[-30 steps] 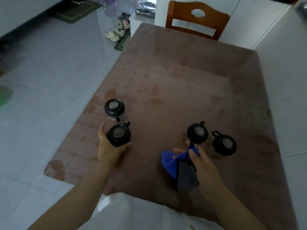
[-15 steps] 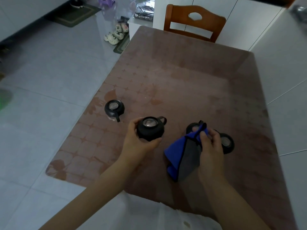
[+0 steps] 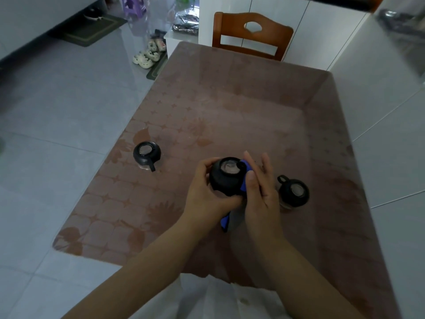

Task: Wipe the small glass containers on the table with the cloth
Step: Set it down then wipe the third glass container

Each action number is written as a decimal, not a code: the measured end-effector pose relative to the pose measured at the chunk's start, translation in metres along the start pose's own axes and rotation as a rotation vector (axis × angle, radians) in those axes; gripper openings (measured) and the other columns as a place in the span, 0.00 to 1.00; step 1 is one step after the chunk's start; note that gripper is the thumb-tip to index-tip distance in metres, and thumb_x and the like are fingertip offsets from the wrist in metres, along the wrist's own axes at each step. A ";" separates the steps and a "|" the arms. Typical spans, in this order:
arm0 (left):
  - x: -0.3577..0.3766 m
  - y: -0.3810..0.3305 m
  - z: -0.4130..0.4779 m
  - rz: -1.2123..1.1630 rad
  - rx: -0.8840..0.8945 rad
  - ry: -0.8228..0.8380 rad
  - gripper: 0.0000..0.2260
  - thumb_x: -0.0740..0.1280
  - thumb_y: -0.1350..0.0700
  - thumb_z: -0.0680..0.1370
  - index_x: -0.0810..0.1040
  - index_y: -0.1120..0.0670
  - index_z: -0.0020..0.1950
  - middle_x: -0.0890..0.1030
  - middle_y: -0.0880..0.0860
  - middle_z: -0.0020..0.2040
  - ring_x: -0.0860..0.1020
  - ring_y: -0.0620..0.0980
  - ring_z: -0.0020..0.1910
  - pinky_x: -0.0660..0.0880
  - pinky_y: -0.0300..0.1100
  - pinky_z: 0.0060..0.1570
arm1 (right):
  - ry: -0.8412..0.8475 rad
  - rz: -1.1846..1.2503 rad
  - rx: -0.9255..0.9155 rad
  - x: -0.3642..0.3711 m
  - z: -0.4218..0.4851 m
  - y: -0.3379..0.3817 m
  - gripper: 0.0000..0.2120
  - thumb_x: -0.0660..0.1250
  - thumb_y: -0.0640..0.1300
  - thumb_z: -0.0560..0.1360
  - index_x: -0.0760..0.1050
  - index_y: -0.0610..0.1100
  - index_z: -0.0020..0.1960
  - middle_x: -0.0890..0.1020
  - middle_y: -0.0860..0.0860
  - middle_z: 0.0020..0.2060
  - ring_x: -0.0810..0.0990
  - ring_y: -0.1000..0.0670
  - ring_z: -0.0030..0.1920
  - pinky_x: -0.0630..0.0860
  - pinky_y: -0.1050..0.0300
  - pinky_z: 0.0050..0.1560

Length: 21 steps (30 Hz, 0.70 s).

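My left hand [image 3: 202, 196] grips a small glass container with a black lid [image 3: 226, 177] and holds it above the table's middle front. The blue cloth [image 3: 245, 178] is pressed against the container's right side by my right hand [image 3: 262, 194], its fingers stretched flat; a tail of the cloth [image 3: 225, 223] hangs below. A second black-lidded container [image 3: 147, 154] stands on the table to the left. Another container [image 3: 293, 192] stands just right of my right hand. One more seen earlier is hidden behind my hands.
The brown patterned table [image 3: 230, 111] ends at a wooden chair [image 3: 251, 36] at the far side. White cabinets stand behind it. Slippers [image 3: 149, 52] and a mat lie on the tiled floor at the left.
My left hand lifted the container from the table's left side and carried it right to the middle. My right hand brought the cloth up against it.
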<state>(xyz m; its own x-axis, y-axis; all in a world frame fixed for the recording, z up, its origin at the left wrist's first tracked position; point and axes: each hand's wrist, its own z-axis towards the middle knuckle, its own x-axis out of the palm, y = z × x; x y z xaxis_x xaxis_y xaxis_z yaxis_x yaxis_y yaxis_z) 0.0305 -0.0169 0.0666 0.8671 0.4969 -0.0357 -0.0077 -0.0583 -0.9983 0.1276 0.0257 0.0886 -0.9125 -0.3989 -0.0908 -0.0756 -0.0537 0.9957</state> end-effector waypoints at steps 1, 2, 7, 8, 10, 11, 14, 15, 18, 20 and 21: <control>0.001 -0.001 0.000 0.000 0.004 0.003 0.30 0.78 0.63 0.64 0.68 0.45 0.58 0.75 0.40 0.55 0.76 0.29 0.51 0.72 0.24 0.49 | -0.012 0.021 0.020 -0.002 0.002 0.000 0.12 0.55 0.55 0.76 0.70 0.70 0.54 0.56 0.64 0.72 0.55 0.71 0.67 0.66 0.72 0.61; 0.001 -0.003 -0.001 0.002 0.007 0.008 0.29 0.79 0.62 0.64 0.68 0.43 0.56 0.75 0.39 0.55 0.75 0.28 0.52 0.72 0.24 0.50 | -0.016 0.045 0.051 -0.005 0.004 0.001 0.12 0.55 0.55 0.76 0.71 0.70 0.54 0.59 0.61 0.73 0.58 0.65 0.70 0.68 0.67 0.63; 0.003 -0.009 -0.001 0.001 -0.006 0.032 0.29 0.79 0.60 0.65 0.67 0.42 0.56 0.74 0.39 0.56 0.75 0.30 0.53 0.72 0.24 0.50 | -0.051 0.107 0.132 -0.028 0.007 0.002 0.13 0.54 0.48 0.80 0.71 0.61 0.60 0.75 0.51 0.65 0.76 0.61 0.57 0.77 0.68 0.53; 0.004 -0.010 0.000 -0.002 -0.011 0.028 0.29 0.79 0.60 0.65 0.67 0.41 0.55 0.74 0.38 0.55 0.75 0.30 0.52 0.72 0.23 0.49 | -0.069 0.069 0.096 -0.030 0.005 0.004 0.13 0.53 0.48 0.80 0.70 0.62 0.59 0.74 0.51 0.66 0.75 0.62 0.57 0.75 0.72 0.53; 0.005 -0.011 0.002 -0.013 -0.030 0.001 0.28 0.78 0.60 0.65 0.68 0.41 0.54 0.75 0.38 0.53 0.75 0.33 0.52 0.72 0.22 0.47 | -0.032 -0.043 -0.003 -0.032 0.000 0.008 0.13 0.52 0.50 0.79 0.67 0.65 0.58 0.69 0.55 0.69 0.70 0.64 0.62 0.69 0.74 0.59; 0.006 -0.012 0.003 -0.023 -0.041 -0.005 0.27 0.78 0.60 0.65 0.68 0.43 0.56 0.75 0.39 0.53 0.76 0.35 0.52 0.73 0.23 0.46 | 0.032 -0.098 -0.064 -0.030 -0.003 0.008 0.13 0.52 0.51 0.78 0.66 0.66 0.59 0.65 0.58 0.71 0.65 0.67 0.66 0.65 0.74 0.63; 0.010 -0.016 0.003 -0.071 -0.069 0.043 0.25 0.76 0.62 0.68 0.70 0.48 0.59 0.77 0.41 0.53 0.77 0.39 0.52 0.76 0.27 0.46 | 0.179 -0.214 -0.199 -0.022 -0.007 0.004 0.15 0.53 0.54 0.80 0.64 0.70 0.63 0.51 0.66 0.73 0.51 0.70 0.71 0.56 0.73 0.69; 0.011 -0.018 0.003 -0.087 -0.073 0.063 0.24 0.75 0.62 0.68 0.70 0.48 0.58 0.77 0.41 0.53 0.78 0.40 0.52 0.77 0.28 0.47 | 0.182 -0.209 -0.217 -0.022 -0.006 0.003 0.15 0.53 0.56 0.78 0.65 0.72 0.62 0.49 0.67 0.73 0.49 0.68 0.72 0.56 0.68 0.71; 0.011 -0.022 0.003 -0.119 -0.076 0.103 0.22 0.74 0.64 0.69 0.70 0.43 0.53 0.77 0.41 0.52 0.78 0.40 0.52 0.79 0.32 0.48 | 0.172 -0.164 -0.204 -0.025 -0.002 0.003 0.17 0.53 0.58 0.75 0.65 0.73 0.61 0.46 0.67 0.74 0.47 0.63 0.74 0.57 0.53 0.74; 0.011 -0.025 0.005 -0.128 -0.076 0.120 0.22 0.74 0.65 0.69 0.70 0.43 0.51 0.77 0.41 0.51 0.78 0.40 0.51 0.79 0.31 0.47 | 0.151 -0.140 -0.202 -0.026 -0.001 0.005 0.16 0.53 0.57 0.77 0.66 0.72 0.62 0.47 0.67 0.74 0.47 0.63 0.74 0.58 0.55 0.73; 0.012 -0.026 0.005 -0.132 -0.076 0.128 0.22 0.74 0.65 0.69 0.71 0.43 0.51 0.77 0.41 0.51 0.78 0.41 0.51 0.79 0.32 0.47 | 0.133 -0.106 -0.193 -0.027 -0.001 0.006 0.15 0.54 0.55 0.78 0.66 0.71 0.62 0.47 0.67 0.73 0.47 0.66 0.73 0.60 0.61 0.71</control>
<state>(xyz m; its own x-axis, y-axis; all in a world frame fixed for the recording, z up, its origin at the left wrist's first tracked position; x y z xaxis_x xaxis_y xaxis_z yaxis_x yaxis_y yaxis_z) 0.0381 -0.0048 0.0917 0.9145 0.3904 0.1064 0.1438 -0.0677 -0.9873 0.1521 0.0351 0.0975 -0.8418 -0.4977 -0.2091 -0.0783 -0.2707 0.9595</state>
